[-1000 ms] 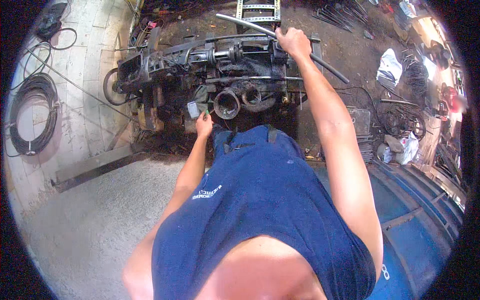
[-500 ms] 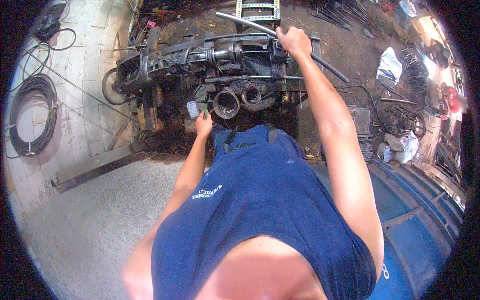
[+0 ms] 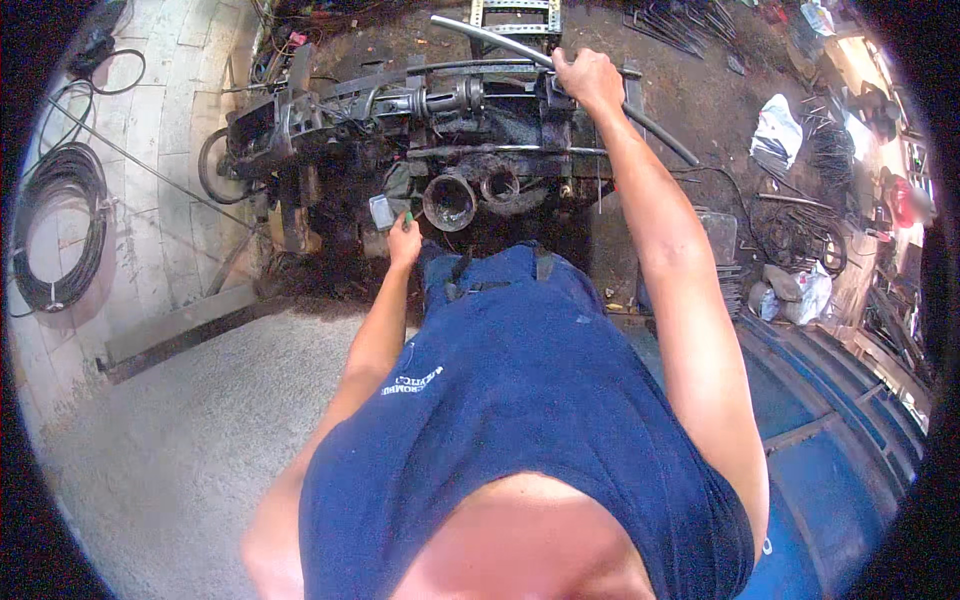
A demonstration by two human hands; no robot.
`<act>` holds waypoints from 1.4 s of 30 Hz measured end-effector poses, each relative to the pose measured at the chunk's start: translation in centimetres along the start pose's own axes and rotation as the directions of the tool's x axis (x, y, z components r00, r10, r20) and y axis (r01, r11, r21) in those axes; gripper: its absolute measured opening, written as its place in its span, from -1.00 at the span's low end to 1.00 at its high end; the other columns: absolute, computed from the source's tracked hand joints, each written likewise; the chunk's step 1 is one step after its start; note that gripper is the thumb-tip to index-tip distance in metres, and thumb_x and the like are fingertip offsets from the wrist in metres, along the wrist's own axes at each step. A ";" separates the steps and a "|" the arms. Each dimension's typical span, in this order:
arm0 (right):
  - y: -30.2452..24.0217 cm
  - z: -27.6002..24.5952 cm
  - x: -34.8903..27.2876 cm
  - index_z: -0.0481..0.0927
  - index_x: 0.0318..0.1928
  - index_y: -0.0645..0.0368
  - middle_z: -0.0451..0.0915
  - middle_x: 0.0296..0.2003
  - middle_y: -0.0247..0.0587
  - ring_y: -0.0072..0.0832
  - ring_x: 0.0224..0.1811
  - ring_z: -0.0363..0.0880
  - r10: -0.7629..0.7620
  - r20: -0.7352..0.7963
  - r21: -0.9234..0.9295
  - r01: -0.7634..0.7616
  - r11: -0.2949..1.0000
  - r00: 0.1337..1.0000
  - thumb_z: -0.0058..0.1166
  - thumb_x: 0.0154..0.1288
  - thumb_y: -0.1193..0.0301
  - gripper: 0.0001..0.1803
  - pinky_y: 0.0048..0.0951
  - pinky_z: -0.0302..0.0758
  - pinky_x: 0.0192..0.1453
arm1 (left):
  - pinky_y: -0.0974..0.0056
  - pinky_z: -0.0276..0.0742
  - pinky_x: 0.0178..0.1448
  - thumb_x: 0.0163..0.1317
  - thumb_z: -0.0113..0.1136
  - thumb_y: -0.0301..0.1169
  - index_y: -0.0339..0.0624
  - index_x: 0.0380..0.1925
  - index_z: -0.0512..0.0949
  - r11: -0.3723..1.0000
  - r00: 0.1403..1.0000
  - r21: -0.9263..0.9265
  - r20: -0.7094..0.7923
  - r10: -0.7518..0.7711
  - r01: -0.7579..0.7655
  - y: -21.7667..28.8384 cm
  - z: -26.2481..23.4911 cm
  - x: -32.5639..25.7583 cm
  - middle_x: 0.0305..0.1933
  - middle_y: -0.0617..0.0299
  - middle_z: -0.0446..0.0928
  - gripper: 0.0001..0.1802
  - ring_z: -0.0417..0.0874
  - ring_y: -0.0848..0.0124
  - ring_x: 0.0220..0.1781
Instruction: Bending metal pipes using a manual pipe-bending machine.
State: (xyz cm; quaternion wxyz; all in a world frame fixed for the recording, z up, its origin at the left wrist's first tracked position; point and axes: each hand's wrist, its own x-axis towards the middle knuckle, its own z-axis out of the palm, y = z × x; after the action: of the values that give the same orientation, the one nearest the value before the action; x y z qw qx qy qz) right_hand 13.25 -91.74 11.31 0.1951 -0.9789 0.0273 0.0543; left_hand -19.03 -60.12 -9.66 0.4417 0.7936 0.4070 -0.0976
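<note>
Only the view has shifted slightly, both holds unchanged: right hand (image 3: 590, 80) around the grey pipe (image 3: 500, 43), left hand (image 3: 403, 242) around a small green object (image 3: 408, 217).

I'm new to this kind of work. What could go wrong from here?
The pipe might slip or swing: only the right hand is on it, and both ends stick out well past the fist. The left hand could get scraped or pinched, since it is bare and close to the dark machine.
</note>
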 end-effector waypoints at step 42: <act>0.1 0.3 0.1 0.69 -0.22 0.24 0.65 -0.23 0.19 0.05 -0.12 0.65 -0.020 -0.016 0.029 0.020 0.999 1.000 -0.12 0.19 -0.16 -0.33 -0.06 0.56 0.00 | 0.31 0.48 -0.48 0.26 0.09 -0.26 -0.14 0.31 0.32 0.992 0.995 -0.092 0.067 -0.081 0.087 1.3 -0.1 -0.1 -0.58 0.19 0.56 -0.40 0.54 0.45 -0.61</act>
State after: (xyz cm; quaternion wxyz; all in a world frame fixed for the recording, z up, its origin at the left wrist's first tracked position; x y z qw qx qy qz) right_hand 13.27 -91.70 11.00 0.2094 -0.9766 0.0198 0.0442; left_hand -18.21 -60.49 -8.77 0.4871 0.7504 0.4300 -0.1214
